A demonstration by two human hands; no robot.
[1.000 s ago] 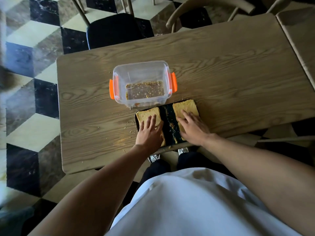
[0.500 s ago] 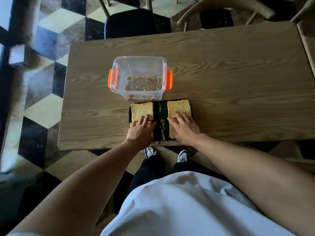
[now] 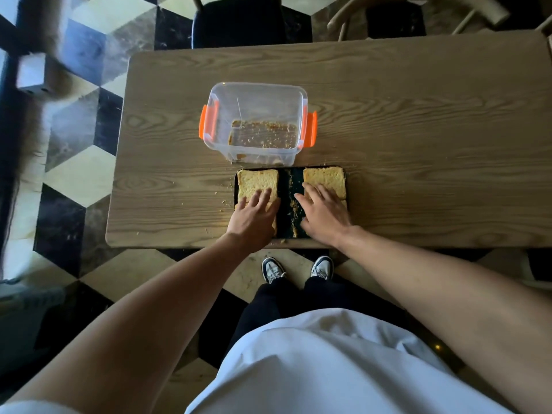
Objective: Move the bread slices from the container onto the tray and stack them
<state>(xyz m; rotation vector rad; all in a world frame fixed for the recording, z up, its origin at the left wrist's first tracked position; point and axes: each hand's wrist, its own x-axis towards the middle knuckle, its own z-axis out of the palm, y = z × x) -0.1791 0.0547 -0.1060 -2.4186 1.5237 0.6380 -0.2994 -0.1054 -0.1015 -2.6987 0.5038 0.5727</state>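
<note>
A dark tray (image 3: 291, 186) lies at the table's near edge with bread on both sides. On its left lies a bread slice (image 3: 257, 182), and my left hand (image 3: 254, 219) rests flat over the bread nearer me, fingers spread. On the right lies another bread slice (image 3: 325, 179), with my right hand (image 3: 324, 218) flat across its near part. Neither hand grips anything. Behind the tray stands the clear container (image 3: 257, 121) with orange clips; only crumbs show on its bottom.
The wooden table (image 3: 418, 130) stretches far to the right. Crumbs lie scattered left of the tray. Two chairs (image 3: 239, 22) stand at the far side. My shoes (image 3: 298, 268) stand on the checkered floor under the near edge.
The view has tilted down and pulled back, so table and tray sit higher in frame. Both hands stay flat on the bread on the tray.
</note>
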